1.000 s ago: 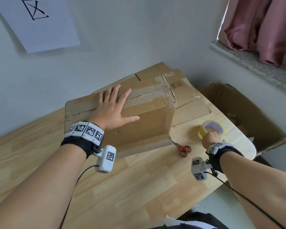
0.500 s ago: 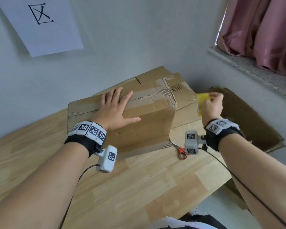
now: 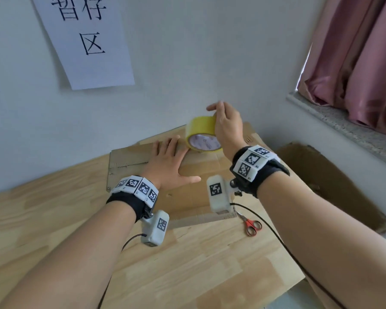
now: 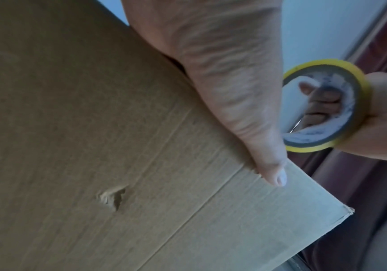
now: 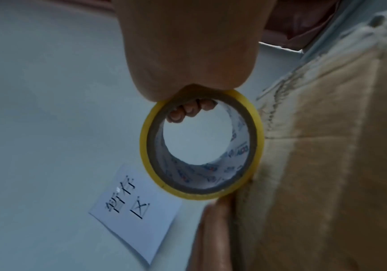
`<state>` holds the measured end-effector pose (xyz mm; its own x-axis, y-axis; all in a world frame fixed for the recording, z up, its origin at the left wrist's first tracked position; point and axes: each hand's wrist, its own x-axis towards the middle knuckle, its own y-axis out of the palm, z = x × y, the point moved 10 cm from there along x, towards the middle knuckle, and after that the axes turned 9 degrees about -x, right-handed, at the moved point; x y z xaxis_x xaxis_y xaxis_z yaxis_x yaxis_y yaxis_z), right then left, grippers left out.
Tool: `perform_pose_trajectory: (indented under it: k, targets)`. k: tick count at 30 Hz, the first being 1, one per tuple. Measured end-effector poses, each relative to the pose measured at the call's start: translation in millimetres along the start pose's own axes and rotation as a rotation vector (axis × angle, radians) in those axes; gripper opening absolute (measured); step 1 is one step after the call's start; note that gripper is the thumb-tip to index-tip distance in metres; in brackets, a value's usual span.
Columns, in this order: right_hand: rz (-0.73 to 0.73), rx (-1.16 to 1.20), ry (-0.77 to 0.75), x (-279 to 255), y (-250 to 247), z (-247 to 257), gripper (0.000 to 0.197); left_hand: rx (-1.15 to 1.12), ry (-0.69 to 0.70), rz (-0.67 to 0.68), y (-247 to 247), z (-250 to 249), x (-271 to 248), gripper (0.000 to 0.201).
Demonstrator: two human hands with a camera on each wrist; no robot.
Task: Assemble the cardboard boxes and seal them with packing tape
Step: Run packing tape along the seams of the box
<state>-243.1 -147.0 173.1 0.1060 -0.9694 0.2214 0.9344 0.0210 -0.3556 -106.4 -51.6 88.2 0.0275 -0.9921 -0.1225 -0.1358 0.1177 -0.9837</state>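
The box [image 3: 187,175] stands folded up on the wooden table [image 3: 210,275], its top flaps closed and meeting along a seam. The left hand [image 3: 167,166] lies flat on the top, fingers straight and spread, thumb out toward the near edge, pressing the flaps down and gripping nothing. The right hand [image 3: 227,128] holds the yellow tape roll [image 3: 201,132] above the far end of the box top, just beside the left fingertips; its fingers curl through the roll's core, seen in both wrist views. The roll looks close to the cardboard, but contact cannot be confirmed. No pulled-out strip of tape shows.

Progress, as a judgement: folding of this box is done, sealing is about to start. Old tape residue marks the seam, but no fresh tape shows. Left: stick the tape end, run it along the seam, cut with the red-handled scissors [image 3: 251,226] lying on the table near the box. Flat cardboard [image 3: 321,186] to the right suggests at least 1 more box awaits.
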Motion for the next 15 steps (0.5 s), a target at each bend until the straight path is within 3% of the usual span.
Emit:
perform_pose_trajectory:
  k: [6,9,11,13,15]
  targets:
    - [0.02,-0.054,0.001,-2.9,0.4,-20.4,0.038,-0.006,0.016,0.009,4.4,-1.5,3.5,0.106]
    - [0.014,-0.069,-0.022,-7.0,-6.5,-24.2,0.04,-0.112,0.039,0.014,-2.5,-3.9,2.1,0.109]
    - [0.021,-0.079,-0.017,-8.4,-5.9,-25.1,0.04,-0.376,0.01,-0.023,-18.5,1.0,-1.1,0.087]
    - [0.032,-0.091,-0.012,-8.8,-3.5,-23.2,0.04,-0.758,-0.103,-0.103,-35.4,16.5,-0.7,0.055]
    - [0.039,-0.106,-0.017,-9.4,-1.1,-20.6,0.04,-1.037,-0.23,-0.196,-45.2,32.5,2.7,0.037]
